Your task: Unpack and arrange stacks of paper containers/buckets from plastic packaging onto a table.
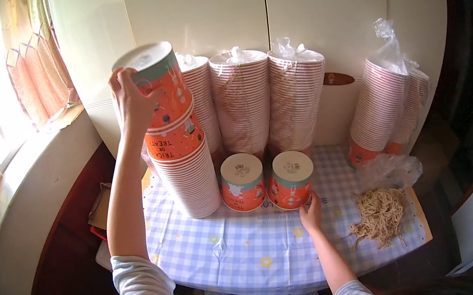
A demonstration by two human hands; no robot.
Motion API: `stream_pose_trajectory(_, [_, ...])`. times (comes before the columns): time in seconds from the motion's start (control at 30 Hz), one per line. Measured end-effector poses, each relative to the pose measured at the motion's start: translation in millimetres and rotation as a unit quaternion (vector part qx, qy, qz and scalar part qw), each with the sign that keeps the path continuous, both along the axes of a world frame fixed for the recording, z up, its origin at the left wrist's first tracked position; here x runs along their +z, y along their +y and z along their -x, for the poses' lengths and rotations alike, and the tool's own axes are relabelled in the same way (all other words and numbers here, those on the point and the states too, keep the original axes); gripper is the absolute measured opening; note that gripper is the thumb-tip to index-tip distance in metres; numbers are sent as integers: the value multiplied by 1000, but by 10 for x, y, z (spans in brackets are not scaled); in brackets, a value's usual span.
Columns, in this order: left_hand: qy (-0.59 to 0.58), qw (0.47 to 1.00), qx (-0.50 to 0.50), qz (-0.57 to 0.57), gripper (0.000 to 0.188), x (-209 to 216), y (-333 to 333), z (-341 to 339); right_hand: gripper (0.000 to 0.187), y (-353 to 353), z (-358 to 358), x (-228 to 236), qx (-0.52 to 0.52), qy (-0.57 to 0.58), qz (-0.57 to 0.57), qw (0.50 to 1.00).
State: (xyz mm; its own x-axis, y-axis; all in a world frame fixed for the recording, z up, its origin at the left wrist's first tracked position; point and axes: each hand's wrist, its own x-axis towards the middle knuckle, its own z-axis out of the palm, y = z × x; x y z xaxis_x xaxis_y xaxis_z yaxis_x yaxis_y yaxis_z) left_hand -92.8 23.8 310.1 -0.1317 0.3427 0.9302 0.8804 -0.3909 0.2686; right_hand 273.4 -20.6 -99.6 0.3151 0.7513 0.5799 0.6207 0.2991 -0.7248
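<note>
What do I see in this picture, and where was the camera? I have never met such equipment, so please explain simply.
No robot here, only a person's two bare hands. A fisheye camera on the person's head looks down, bending straight edges. The left hand grips an upturned orange paper cup with a teal band, atop a tall stack of nested, pale-rimmed cups. The right hand touches the right one of two similar upturned cups, low on its side. Behind them, on a blue and white checked tablecloth, stand more cup stacks in clear plastic; at the right lies a tangle of tan, stringy strands.
</note>
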Motion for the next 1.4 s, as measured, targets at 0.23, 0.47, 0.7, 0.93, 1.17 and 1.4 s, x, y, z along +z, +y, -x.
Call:
stream_pose_trajectory(0.23, [5, 992, -47, -121, 62, 121, -609, -273, 56, 17, -66, -93, -19, -11, -34, 999])
stream_pose_trajectory(0.47, [-162, 910, -379, -38, 75, -828, -1105, -433, 50, -294, 72, 31, 12, 91, -50, 995])
stream_pose_trajectory(0.7, [-271, 879, -354, 167, 69, -2234, -1333, -754, 52, -1223, 875, 877, 405, 436, 7, 804])
stream_pose_trajectory(0.93, [-309, 860, -375, 155, 67, -2354, -1234, -731, 42, -1394, 618, 674, 300, 599, 68, 740])
stream_pose_trajectory(1.17, [-51, 966, -234, 102, 65, -1674, -836, -1140, 45, -1727, 58, 732, 202, 624, -42, 753])
stream_pose_trajectory(1.4, [77, 942, -291, 145, 52, -1852, -146, -1747, 52, -1993, -147, 705, 179, 624, -64, 758])
